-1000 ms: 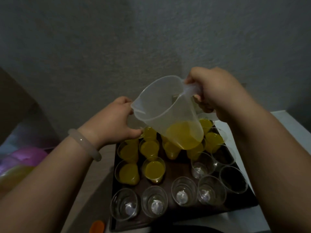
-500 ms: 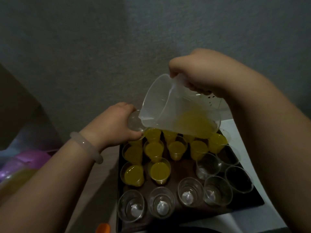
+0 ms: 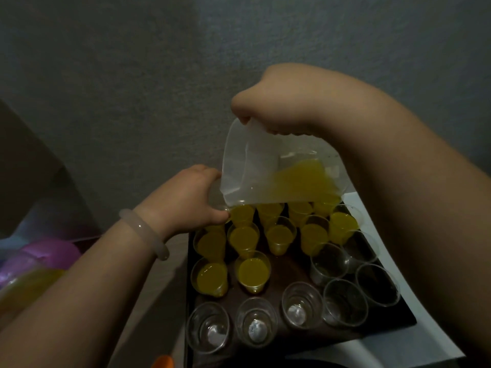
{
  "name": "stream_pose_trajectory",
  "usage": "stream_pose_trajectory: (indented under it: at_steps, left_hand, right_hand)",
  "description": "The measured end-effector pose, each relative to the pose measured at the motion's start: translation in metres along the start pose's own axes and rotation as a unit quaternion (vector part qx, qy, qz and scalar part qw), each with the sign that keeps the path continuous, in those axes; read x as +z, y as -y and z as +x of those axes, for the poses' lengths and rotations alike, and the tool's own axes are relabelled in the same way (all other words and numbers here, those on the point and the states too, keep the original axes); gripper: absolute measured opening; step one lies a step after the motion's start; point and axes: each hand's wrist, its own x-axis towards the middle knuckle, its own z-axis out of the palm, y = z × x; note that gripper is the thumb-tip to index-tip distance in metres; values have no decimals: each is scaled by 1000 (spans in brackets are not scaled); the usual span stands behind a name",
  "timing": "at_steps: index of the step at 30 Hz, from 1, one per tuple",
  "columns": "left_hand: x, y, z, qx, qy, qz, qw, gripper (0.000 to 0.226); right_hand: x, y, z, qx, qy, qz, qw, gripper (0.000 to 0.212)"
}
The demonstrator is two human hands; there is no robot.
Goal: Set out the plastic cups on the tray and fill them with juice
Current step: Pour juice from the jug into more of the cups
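A dark tray (image 3: 281, 272) carries several clear plastic cups. The far rows hold yellow juice, like the filled cup (image 3: 252, 272); the near row and right side stand empty, like the empty cup (image 3: 256, 324). My right hand (image 3: 281, 102) grips the handle of a translucent jug (image 3: 265, 176), tipped steeply to the left with juice pooled in its lower side. My left hand (image 3: 186, 197) holds a clear cup (image 3: 216, 200) under the jug's spout at the tray's far left corner; the cup is mostly hidden.
A grey wall stands close behind the tray. The tray rests on a white surface (image 3: 435, 338) whose edge shows at right. Purple and yellow balloon-like shapes (image 3: 39, 261) lie at the far left. An orange object (image 3: 163, 362) peeks in at the bottom edge.
The jug has gone from nearly upright to steeply tipped, my right hand rising over it. My left hand stays at the spout with the cup.
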Motion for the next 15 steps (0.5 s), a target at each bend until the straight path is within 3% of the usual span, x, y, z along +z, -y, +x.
stream_pose_trajectory:
  at_steps: [11,15]
  left_hand:
    - [-1,-5,-2,-18,-4,-9,1000,58]
    - [0,-4,-3,-25,-1,-9,1000,64]
  right_hand:
    - [2,20,9,-103,32,-159,981,26]
    - [4,25,11,-121,43,-194,973,24]
